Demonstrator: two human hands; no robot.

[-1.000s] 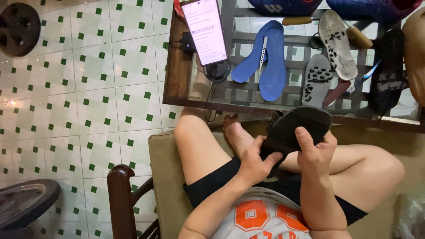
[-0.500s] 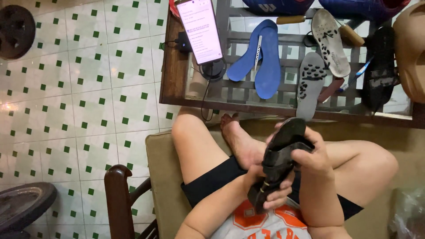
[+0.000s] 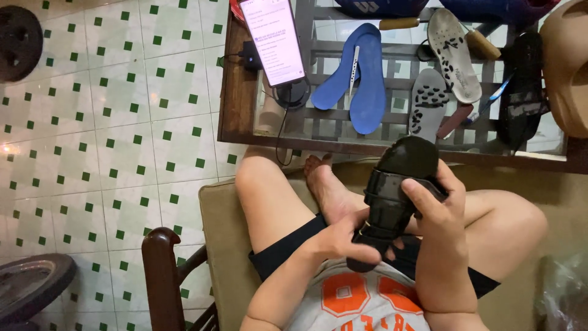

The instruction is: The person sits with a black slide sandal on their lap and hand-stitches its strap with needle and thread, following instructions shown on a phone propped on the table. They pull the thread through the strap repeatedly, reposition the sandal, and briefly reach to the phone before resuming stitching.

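Note:
I sit cross-legged on a cushioned chair and hold a black sandal (image 3: 395,190) over my lap, its toe pointing toward the table. My left hand (image 3: 343,239) grips the heel end from below. My right hand (image 3: 438,205) wraps the right side near the straps. The strap side faces up.
A glass-topped wooden table (image 3: 236,116) stands ahead. On it are a lit phone (image 3: 272,40) on a stand, two blue insoles (image 3: 364,86), two white spotted insoles (image 3: 450,58), a black sandal (image 3: 520,92) and wooden-handled tools. Green-dotted floor tiles lie left, with weight plates (image 3: 18,40).
I have turned the sandal over from sole-up to strap side up and brought it closer to my body, with both hands shifting their grip.

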